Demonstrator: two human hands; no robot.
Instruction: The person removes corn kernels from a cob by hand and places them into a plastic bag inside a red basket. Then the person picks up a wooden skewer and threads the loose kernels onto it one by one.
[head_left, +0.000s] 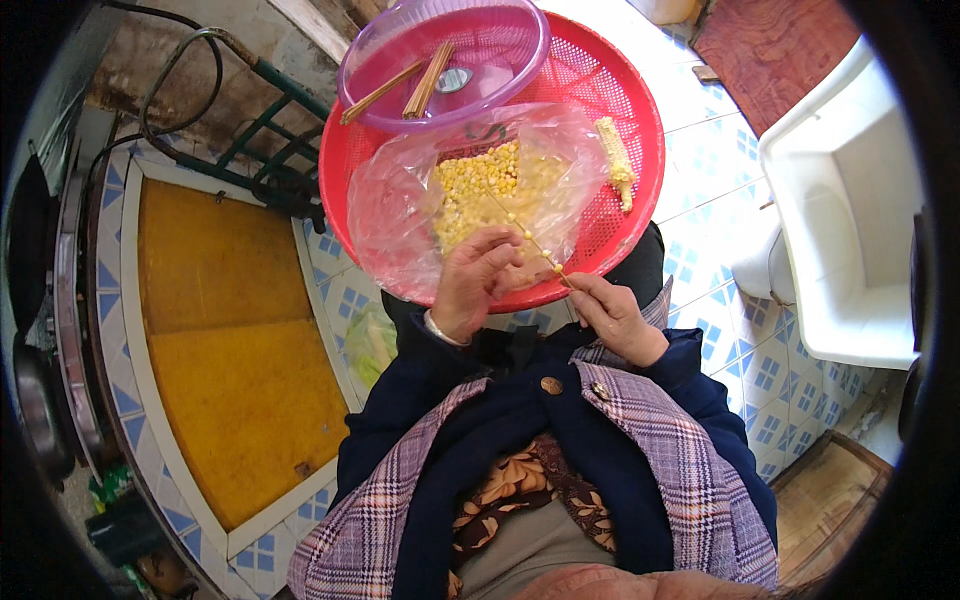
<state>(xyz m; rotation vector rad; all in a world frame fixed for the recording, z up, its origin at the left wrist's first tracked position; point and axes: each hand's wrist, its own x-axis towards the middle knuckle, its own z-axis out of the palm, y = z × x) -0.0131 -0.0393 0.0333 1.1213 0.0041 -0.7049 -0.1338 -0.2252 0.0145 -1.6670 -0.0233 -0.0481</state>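
Note:
My right hand (619, 319) pinches the lower end of a thin wooden skewer (546, 253), which slants up and left with several yellow corn kernels spaced along it. Beside the skewer, my left hand (480, 279) is raised with its fingers curled; whether a kernel is between them cannot be made out. Beneath both lies a clear plastic bag (390, 195), spread wide around a heap of loose corn kernels (480, 176). The bag rests in a round red plastic basket (646, 142) over the lap. A stripped corn cob (616, 161) lies at the basket's right side.
A translucent purple basin (517, 71) sits across the basket's far rim, holding bundled wooden sticks (429, 79). On the right are a large white tub (832, 247) and a reddish board (772, 60). A green metal frame (262, 124) and yellow panel (232, 360) stand left.

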